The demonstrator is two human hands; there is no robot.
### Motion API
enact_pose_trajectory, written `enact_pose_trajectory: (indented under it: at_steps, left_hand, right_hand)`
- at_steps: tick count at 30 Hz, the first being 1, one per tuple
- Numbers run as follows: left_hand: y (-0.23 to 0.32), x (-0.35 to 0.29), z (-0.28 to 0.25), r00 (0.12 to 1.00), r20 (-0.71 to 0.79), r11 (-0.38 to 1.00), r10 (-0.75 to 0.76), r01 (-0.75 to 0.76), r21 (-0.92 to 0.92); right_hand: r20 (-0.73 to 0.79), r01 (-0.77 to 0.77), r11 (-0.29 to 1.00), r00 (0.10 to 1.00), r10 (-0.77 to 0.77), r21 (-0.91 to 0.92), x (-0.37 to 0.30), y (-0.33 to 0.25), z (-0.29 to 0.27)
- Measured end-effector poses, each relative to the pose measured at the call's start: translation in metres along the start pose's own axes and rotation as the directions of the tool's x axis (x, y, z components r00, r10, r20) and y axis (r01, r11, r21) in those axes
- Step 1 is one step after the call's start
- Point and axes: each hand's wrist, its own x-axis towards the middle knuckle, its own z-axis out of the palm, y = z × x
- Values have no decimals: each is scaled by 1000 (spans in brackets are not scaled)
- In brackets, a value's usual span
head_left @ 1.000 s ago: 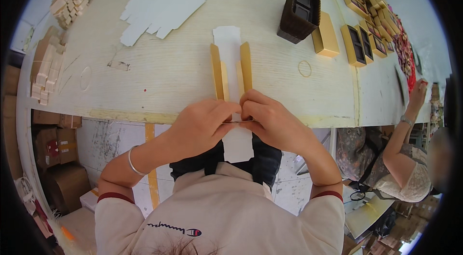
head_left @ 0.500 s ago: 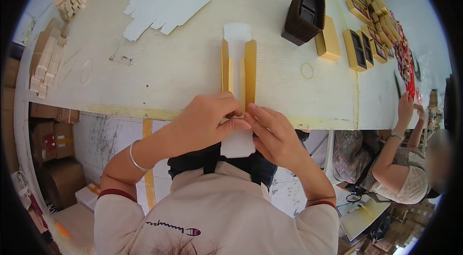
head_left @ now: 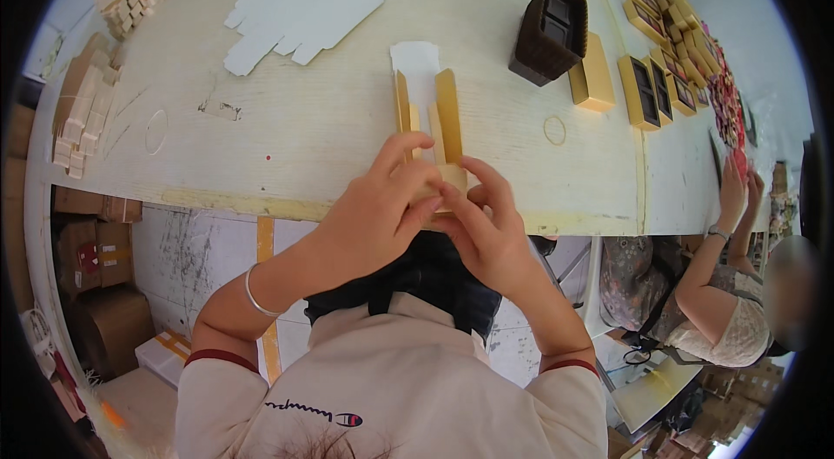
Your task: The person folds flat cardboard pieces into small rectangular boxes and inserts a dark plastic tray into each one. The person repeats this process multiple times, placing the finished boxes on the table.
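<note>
Left hand (head_left: 380, 203) and right hand (head_left: 495, 237), each grip nearly closed, pinch the gold carton (head_left: 447, 116) at the worktop (head_left: 295, 142) edge; its near flap (head_left: 453, 175), previously hanging down, is now raised.

- Dark script lettering and a small red-and-blue emblem (head_left: 349, 419) stand on the pale shirt's (head_left: 408, 372) chest, upside down in this view.
- A red patch (head_left: 87, 259) on a brown carton (head_left: 73, 237) at left is too small to read.
- A white label (head_left: 111, 256) on the neighbouring carton is likewise unreadable.
</note>
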Motion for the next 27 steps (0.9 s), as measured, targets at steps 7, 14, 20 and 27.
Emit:
enact_pose_trajectory:
  at_steps: [7,14,20,27]
  left_hand:
    - [-7,-15,12,968,-25,854,250,-208,477]
    - [0,5,-18,958,285,909,25,-140,393]
    - [-3,32,-57,820,572,902,-8,-241,358]
    - [23,32,-64,899,409,553,157,-423,718]
  right_hand:
    - [133,91,985,989,-71,-149,8,2,-3]
    - [508,-44,999,861,30,17,35,3,-20]
    - [444,-52,989,896,-16,141,30,4,-24]
    - [136,106,970,988,-78,-219,21,35,-24]
